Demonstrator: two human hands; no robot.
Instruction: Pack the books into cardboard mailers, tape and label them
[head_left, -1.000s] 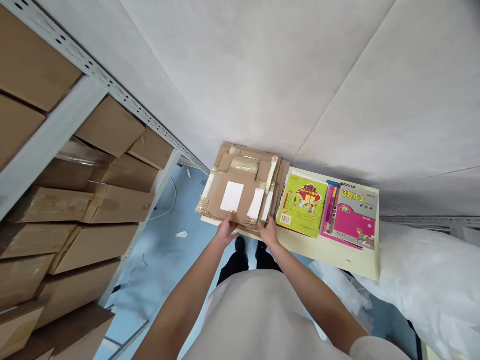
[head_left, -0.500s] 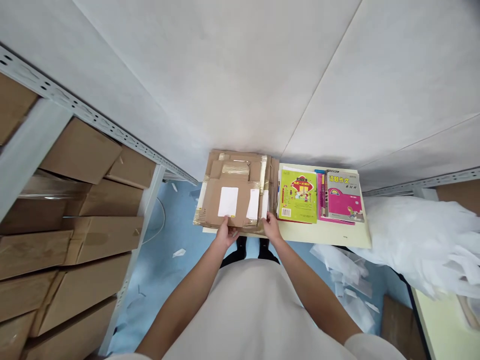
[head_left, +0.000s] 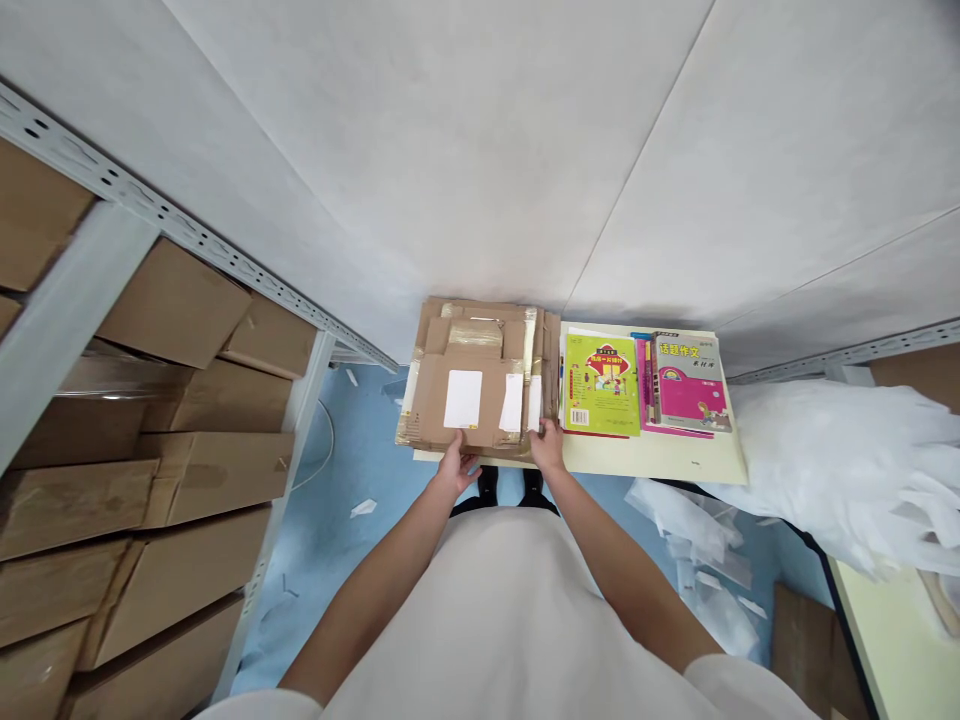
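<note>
A stack of flattened cardboard boxes (head_left: 427,410), with strips of shiny tape and white labels, lies at the left end of a pale yellow table (head_left: 660,455). At the front edge of the top flattened box (head_left: 491,395), my left hand (head_left: 456,466) grips with the thumb on top and its fingers mostly below. My right hand (head_left: 548,446) is closed at the stack's front right corner, beside a white label; its fingertips are partly hidden. Just right of the stack lie a green book (head_left: 600,385) and a pink and grey book (head_left: 688,385), each on top of other books.
Shelves on the left hold several closed cardboard boxes (head_left: 225,478). To the right sits a large white plastic bundle (head_left: 847,470). Plastic scraps (head_left: 694,540) litter the blue floor, where a brown cardboard piece (head_left: 802,640) also stands. A pale wall rises behind the table.
The view has shifted slightly, so the table and stack appear a little further right. Both hands stay at the front edge of the cardboard in nearly the same places.
</note>
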